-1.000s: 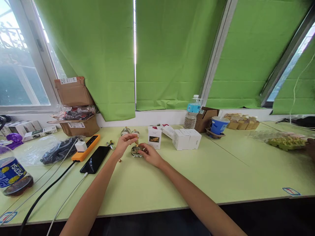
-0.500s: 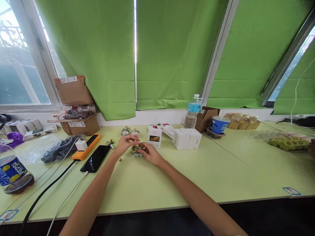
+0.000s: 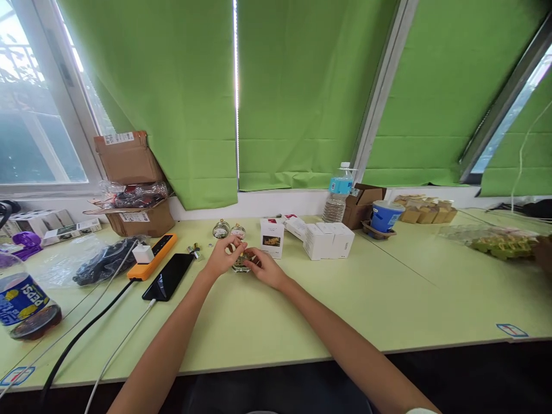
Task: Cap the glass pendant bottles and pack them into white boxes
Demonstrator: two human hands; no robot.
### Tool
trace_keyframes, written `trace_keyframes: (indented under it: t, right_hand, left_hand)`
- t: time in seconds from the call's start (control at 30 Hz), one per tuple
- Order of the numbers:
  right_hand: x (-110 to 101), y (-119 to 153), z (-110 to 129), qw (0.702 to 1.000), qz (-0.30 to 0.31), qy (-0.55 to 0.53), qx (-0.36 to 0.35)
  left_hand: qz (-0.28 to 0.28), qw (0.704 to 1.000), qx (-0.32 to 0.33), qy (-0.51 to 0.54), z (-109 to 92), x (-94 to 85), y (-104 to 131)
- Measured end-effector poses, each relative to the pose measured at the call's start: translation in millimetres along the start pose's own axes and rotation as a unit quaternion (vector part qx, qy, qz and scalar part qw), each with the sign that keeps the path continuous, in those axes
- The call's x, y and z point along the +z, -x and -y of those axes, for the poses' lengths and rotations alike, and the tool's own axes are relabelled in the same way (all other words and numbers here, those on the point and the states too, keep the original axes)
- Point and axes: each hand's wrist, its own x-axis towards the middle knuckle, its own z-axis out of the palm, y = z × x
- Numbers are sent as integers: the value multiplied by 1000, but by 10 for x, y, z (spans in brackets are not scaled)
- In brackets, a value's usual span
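A small ornate glass bottle [image 3: 241,267] stands on the table, partly covered by both hands. My left hand [image 3: 224,256] is closed in a pinch at the bottle's top; whatever sits between its fingertips is too small to make out. Around the bottle's right side are the curled fingers of my right hand [image 3: 264,267]. Behind stand two similar round bottles, one on the left [image 3: 221,229] and one on the right [image 3: 238,231]. Small gold and silver pieces [image 3: 195,251] lie to the left.
A white box with a picture [image 3: 272,238] and more white boxes [image 3: 328,240] stand right of the hands. A black phone [image 3: 168,277], an orange power strip [image 3: 153,257] and cables lie left. Farther back are a water bottle [image 3: 338,192] and a blue cup [image 3: 383,217].
My left hand's fingers have shifted slightly lower and closer to my right hand at the bottle's top. A small gold piece earlier visible beside the left wrist no longer shows.
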Motion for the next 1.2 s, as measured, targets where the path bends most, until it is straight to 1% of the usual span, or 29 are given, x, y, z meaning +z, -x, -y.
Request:
trace_keyframes:
  t: [0.17, 0.27, 0.33, 0.43, 0.53, 0.6, 0.63, 0.7, 0.8, 0.83, 0.9, 0.97, 1.03, 1.2]
  right_hand:
    - [-1, 2, 0, 1000, -1, 0, -6]
    - [-17, 4, 3, 1000, 4, -6, -18]
    - [-36, 3, -2, 1000, 7, 4, -24]
    - [-84, -5, -15, 999, 13, 38, -37]
    - [-153, -12, -27, 994, 21, 86, -57]
    - [-203, -10, -24, 989, 13, 131, -61]
    - [-228, -7, -17, 986, -7, 155, -62]
    - [-277, -3, 18, 974, -80, 202, -67]
    - [-343, -16, 117, 932, -223, 275, -71]
    - [-361, -29, 153, 917, -259, 297, -64]
    - [-385, -72, 200, 893, -305, 330, -37]
    - [-390, -129, 192, 880, -323, 347, -10]
    - [-378, -191, 128, 875, -327, 358, 3]
    - [-318, -291, -66, 877, -326, 353, 4]
  left_hand:
    - [-20, 999, 21, -17, 69, 58, 43]
    - [-24, 998, 24, -59, 90, 82, 124]
    - [-15, 996, 20, -89, 95, 90, 182]
    - [8, 995, 5, -98, 100, 84, 232]
    - [35, 994, -21, -102, 111, 67, 235]
    - [53, 991, -35, -117, 127, 61, 228]
    - [60, 989, -39, -127, 137, 62, 225]
    - [70, 985, -44, -148, 160, 76, 223]
    - [73, 981, -44, -172, 192, 115, 225]
    - [71, 981, -43, -176, 199, 128, 225]
    - [72, 979, -47, -184, 208, 149, 225]
    - [74, 978, -55, -188, 210, 158, 222]
    - [78, 977, -63, -190, 211, 158, 217]
    - [92, 971, -72, -208, 210, 149, 200]
